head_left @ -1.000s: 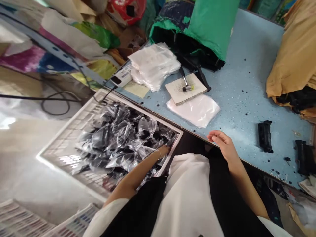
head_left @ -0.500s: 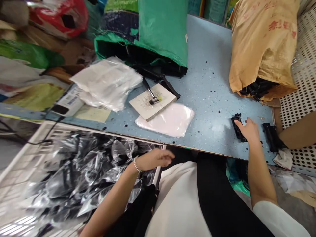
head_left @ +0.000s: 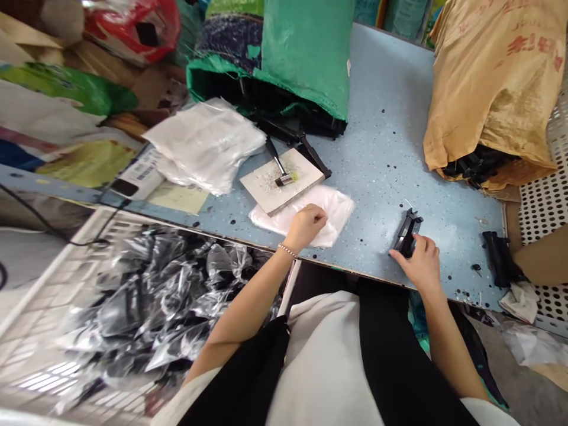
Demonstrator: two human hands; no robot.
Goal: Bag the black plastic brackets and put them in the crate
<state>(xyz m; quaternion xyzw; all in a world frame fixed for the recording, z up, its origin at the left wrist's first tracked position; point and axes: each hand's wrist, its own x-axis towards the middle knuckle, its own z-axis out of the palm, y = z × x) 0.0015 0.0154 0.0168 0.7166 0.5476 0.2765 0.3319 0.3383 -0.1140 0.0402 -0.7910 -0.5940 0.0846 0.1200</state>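
My left hand (head_left: 307, 226) is closed, its curled fingers down on a stack of clear plastic bags (head_left: 339, 208), whose top film is wrinkled around them. My right hand (head_left: 419, 260) grips a black plastic part (head_left: 406, 232) by its near end and right side, thumb on the left. The part lies slanted on the blue tabletop (head_left: 377, 171). A pale board (head_left: 261, 184) with crumbs on it partly covers the bag stack. On the board rests the metal head of a black-handled tool (head_left: 283, 177). Another black plastic part (head_left: 497, 257) lies to the right.
A green sack (head_left: 306, 59) and a brown sack (head_left: 492, 89), both holding black parts, lie at the back. More plastic bags (head_left: 208, 142) are piled left. Below the table edge, a white crate (head_left: 48, 278) holds several bagged black parts. A perforated panel (head_left: 544, 201) stands right.
My left hand has moved up from beside the table edge onto the bag stack. My right hand has shifted left with the black plastic part, which is turned to another slant.
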